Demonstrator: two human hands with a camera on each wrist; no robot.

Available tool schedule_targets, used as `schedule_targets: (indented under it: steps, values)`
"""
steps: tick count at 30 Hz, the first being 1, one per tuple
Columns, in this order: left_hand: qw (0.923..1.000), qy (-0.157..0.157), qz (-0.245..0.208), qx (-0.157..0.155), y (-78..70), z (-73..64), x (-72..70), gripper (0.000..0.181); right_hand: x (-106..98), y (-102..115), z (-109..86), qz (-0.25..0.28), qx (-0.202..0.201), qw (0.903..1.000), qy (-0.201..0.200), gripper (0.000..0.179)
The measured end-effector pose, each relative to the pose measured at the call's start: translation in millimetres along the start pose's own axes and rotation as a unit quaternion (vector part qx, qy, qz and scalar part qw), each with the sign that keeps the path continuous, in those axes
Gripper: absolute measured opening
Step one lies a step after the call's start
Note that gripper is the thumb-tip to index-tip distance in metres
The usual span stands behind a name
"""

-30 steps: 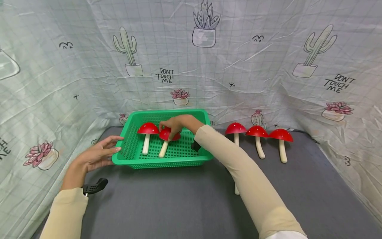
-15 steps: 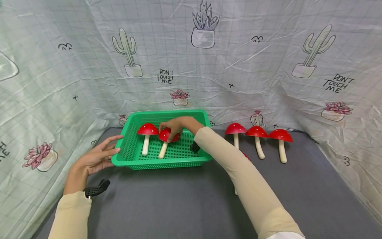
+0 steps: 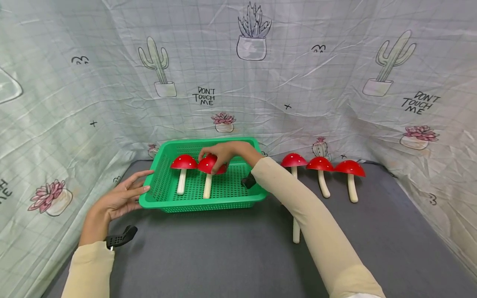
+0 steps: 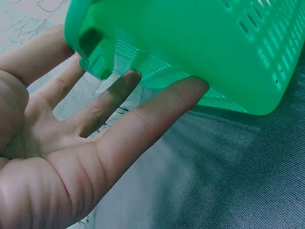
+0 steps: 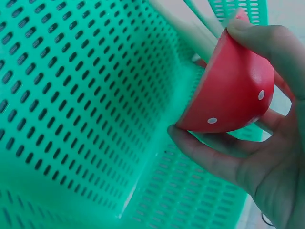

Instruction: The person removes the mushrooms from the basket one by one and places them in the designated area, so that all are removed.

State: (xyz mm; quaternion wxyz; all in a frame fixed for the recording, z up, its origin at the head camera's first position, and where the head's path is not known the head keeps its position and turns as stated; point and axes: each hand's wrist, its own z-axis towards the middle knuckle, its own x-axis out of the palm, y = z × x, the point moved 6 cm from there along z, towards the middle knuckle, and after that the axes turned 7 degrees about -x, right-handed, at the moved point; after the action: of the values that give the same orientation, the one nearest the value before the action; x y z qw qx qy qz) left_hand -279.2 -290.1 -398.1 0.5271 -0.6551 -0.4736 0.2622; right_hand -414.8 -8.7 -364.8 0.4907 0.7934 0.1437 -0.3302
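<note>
The right hand [image 3: 225, 152] pinches the white-dotted red cap of a toy mushroom [image 3: 207, 166] inside the green basket [image 3: 208, 200]. In the right wrist view, thumb and fingers grip the edge of the cap [image 5: 233, 90], close over the slotted basket floor. A second mushroom [image 3: 182, 162] lies just left of it, stem toward the front. At the basket's left end, the left hand [image 3: 121, 196] rests with straight, spread fingers against rim and outer wall. Its fingertips [image 4: 190, 90] show on the green wall in the left wrist view.
Three more mushrooms [image 3: 320, 164] lie in a row on the grey table [image 3: 208, 252], right of the basket. A pale stem [image 3: 296, 231] sticks out from under the right forearm. Printed cloth [image 3: 287, 82] hangs behind and on both sides.
The held mushroom's stem has swung from slanting left to nearly straight toward the front, and its cap has risen slightly. The right wrist shifted a little right; the left hand stays at the basket.
</note>
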Motion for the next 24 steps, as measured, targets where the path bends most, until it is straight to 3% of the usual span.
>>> schedule_targets:
  steps: [9,19,24]
  values:
    - [0.9998,0.010,-0.014,0.010,1.4,1.8,-0.7,0.059,-14,14,-30.6,-0.005,-0.078,0.9961,-0.042,0.058]
    - [0.9999,0.008,-0.010,0.007,3.8,0.3,-0.2,0.060,-27,28,-77.9,-0.029,-0.107,0.9907,-0.080,0.063]
    - [0.9997,0.014,-0.019,0.010,3.9,-0.1,0.9,0.060,-34,29,-102.7,-0.031,-0.101,0.9881,-0.112,0.062]
